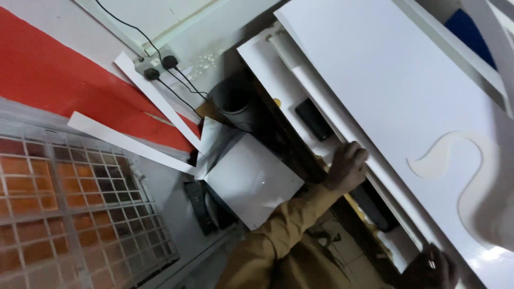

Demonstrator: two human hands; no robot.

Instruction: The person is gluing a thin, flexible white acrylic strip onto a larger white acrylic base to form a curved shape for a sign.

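A large white board (385,80) with a curved, swirl-shaped cut-out (455,160) leans across the right side of the view. My left hand (348,163), at the end of a tan sleeve, is closed on the board's lower long edge about midway along. At the bottom right, my right hand (433,267) grips the same board near its corner; the hand is dark and partly cut off by the frame. Behind the board's edge lie more white panels (278,80).
A smaller white square panel (251,179) and two white strips (150,96) lean against a red and grey wall. A wall socket (155,67) has black plugs and cables. A grey tube (233,96) stands nearby. A metal window grille (80,214) fills the lower left.
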